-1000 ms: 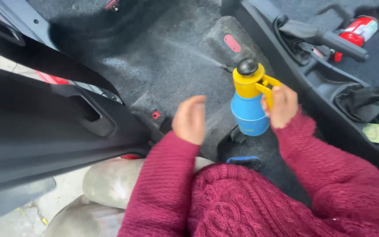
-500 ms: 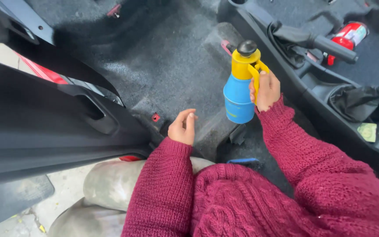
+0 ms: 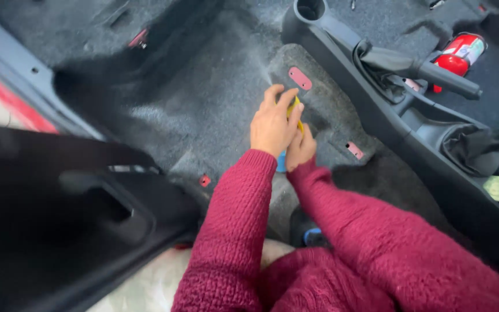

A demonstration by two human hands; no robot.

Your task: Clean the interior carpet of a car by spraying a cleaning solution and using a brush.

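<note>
Head view, looking down into a car w/ seats out, bare dark grey carpet (image 3: pixel 203 110) all round. Both hands up on the spray bottle (image 3: pixel 282 162), held over the carpet just left of the centre console (image 3: pixel 388 115). Bottle mostly hidden: only a strip of yellow trigger top btwn the hands and a bit of blue body below them. Left hand (image 3: pixel 271 122) over the top of it, fingers (image 3: pixel 287 99) curled down around the yellow head. Right hand (image 3: pixel 300 147) tucked just beneath and right of the left, fingers wrapped tight on the bottle neck, touching the left hand. Both sleeves thick dark red knit, crossing up from bottom of frame.

Raised carpeted hump (image 3: pixel 319 104) directly behind the bottle, w/ a pinkish oval tab (image 3: pixel 300 78) on it, just beyond the left fingertips. Second small pink tab (image 3: pixel 354 150) right of the bottle, near the console base. Small red clip (image 3: pixel 204 181) on the carpet left of the bottle, close to the left sleeve. Handbrake lever (image 3: pixel 434 75) on the console, well right of the bottle. Red extinguisher (image 3: pixel 460 53) beyond the console, far side. Black door panel (image 3: pixel 70 231) well left of the bottle, filling the lower left.
</note>
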